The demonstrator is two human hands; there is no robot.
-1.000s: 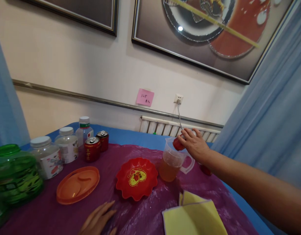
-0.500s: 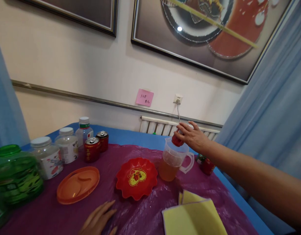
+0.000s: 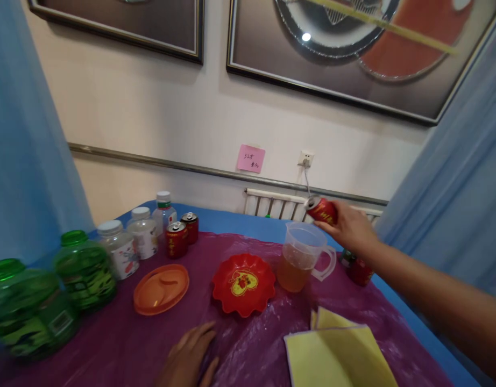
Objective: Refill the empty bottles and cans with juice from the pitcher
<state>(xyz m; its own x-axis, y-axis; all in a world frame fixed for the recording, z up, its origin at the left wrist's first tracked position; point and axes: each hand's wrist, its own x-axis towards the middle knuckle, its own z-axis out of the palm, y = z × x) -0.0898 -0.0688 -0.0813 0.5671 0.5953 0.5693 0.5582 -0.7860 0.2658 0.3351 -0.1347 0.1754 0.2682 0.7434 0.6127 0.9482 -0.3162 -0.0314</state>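
Note:
A red drink can [image 3: 324,210] lies tipped sideways in my right hand [image 3: 351,224], its opened top facing left. It is held above and slightly right of a clear plastic measuring jug [image 3: 298,263], apart from the rim. Amber liquid fills the lower part of the jug, and its handle points right. My left hand [image 3: 189,355] rests on the purple plastic sheet with its fingers stretched out, holding nothing. Beyond its fingertips sits a red scalloped plate [image 3: 221,293] with a yellow heart design. An orange divided plate [image 3: 151,301] lies to the left.
Two red cans [image 3: 176,242] stand at the back left, beside clear white-capped bottles [image 3: 122,255]. Green jars [image 3: 84,274] line the left edge. Yellow cloths [image 3: 340,355] lie in front right. Another red can [image 3: 360,273] stands under my right forearm.
My right hand has lifted the can up and right, off the jug's mouth, and turned it from mouth-down to sideways. My left hand stays on the sheet. The view has shifted left.

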